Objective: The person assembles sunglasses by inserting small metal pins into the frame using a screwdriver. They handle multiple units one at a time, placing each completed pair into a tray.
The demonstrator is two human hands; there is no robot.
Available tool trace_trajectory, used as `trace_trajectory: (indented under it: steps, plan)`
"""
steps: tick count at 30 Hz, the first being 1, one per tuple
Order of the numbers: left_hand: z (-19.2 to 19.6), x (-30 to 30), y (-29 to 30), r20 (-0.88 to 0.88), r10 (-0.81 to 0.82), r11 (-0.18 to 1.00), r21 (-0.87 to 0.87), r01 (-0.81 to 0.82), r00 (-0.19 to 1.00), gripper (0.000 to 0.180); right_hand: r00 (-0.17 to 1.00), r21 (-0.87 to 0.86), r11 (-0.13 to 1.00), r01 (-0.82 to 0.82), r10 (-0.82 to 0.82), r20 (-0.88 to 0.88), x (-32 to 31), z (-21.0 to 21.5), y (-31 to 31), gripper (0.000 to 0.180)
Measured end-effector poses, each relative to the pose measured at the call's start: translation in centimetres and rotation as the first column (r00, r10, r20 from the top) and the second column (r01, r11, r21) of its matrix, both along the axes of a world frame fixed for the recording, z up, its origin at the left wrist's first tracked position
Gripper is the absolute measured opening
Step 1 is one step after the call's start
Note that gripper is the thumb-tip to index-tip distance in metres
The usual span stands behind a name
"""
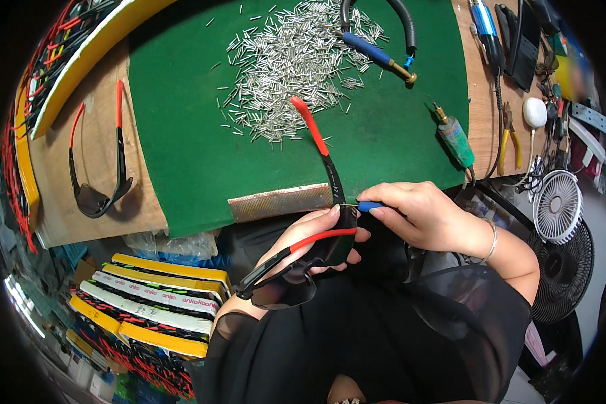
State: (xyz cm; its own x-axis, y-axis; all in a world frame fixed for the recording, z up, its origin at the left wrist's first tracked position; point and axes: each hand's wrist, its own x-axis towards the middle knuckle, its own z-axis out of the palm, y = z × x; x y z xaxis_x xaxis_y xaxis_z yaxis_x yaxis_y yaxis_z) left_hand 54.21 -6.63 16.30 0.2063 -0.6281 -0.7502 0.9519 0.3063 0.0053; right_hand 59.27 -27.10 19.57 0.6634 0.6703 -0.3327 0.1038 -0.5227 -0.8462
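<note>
My left hand is closed around dark-lensed sunglasses with black temples and red tips. One temple points up over the green mat, and the other crosses in front of my left fingers. Between the finger and thumb of my right hand is a small screwdriver with a blue handle. Its thin shaft reaches the frame near the hinge of the upright temple; the exact contact is too small to make out. Beside that hinge, a rough-textured metal bar lies along the mat's near edge.
Many small metal pins lie heaped on the green mat. Another pair of sunglasses rests at left. A blue-handled tool, a green-bodied tool and yellow-handled pliers lie to the right, above a white fan. Boxes stand lower left.
</note>
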Motion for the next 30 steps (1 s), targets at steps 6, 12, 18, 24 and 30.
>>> trace_trajectory:
  steps: [6,12,18,24,30]
  plan:
    - [-0.6,-0.2,0.4,-0.005,0.005,0.998,-0.069,-0.005,1.000,0.040,0.999,-0.038,0.999,-0.022,0.023,0.034,0.3,0.3,0.0,0.016]
    - [-0.3,-0.2,0.2,-0.002,0.033,0.998,-0.058,-0.033,0.999,0.040,0.997,-0.116,0.992,-0.044,0.051,0.053,0.2,0.6,-0.1,0.020]
    - [1.2,0.7,-0.2,0.014,-0.013,0.999,0.037,0.012,1.000,0.037,0.951,-0.252,0.960,-0.121,0.185,0.248,0.9,2.5,0.8,0.026]
    - [1.0,0.9,0.2,0.065,-0.027,0.999,-0.027,0.029,0.998,0.040,0.842,-0.393,0.887,-0.243,0.394,0.368,1.3,3.2,2.3,0.024]
    - [0.3,1.2,0.6,0.074,-0.043,0.991,-0.126,0.052,0.996,0.043,0.516,-0.487,0.768,-0.416,0.640,0.569,1.9,2.6,2.3,0.029]
